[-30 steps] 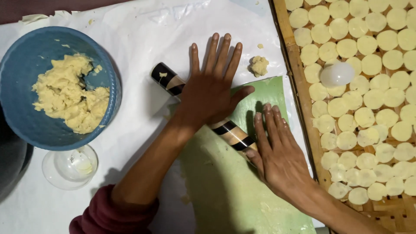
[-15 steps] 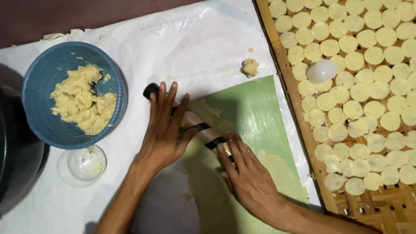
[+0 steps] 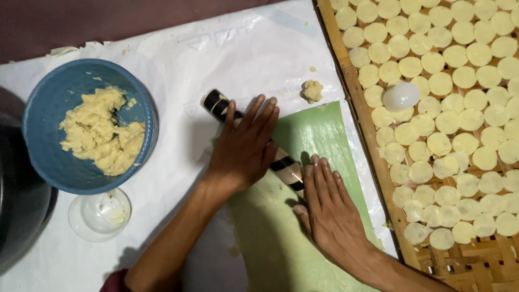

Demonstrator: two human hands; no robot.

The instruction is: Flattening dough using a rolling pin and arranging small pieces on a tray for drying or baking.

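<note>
A rolling pin (image 3: pixel 282 162) with black, brown and cream bands lies slanted across a green sheet (image 3: pixel 319 140). My left hand (image 3: pixel 244 146) presses flat on its upper half, fingers spread toward the far side. My right hand (image 3: pixel 330 208) lies flat on its lower end, fingers together. The pin's dark tip (image 3: pixel 213 100) pokes out past my left hand onto the white plastic cover (image 3: pixel 216 48). A small lump of dough (image 3: pixel 312 90) rests just beyond the green sheet's far edge.
A blue bowl (image 3: pixel 59 167) holding pale dough (image 3: pixel 102 132) stands at the left, with a small clear glass (image 3: pixel 100 213) below it. A woven bamboo tray (image 3: pixel 373 135) at the right carries several round dough discs (image 3: pixel 440 84) and a white egg-shaped object (image 3: pixel 401 96).
Both hands and the rolling pin have slid back toward me and then forward a little over the green sheet; the camera view shifted slightly.
</note>
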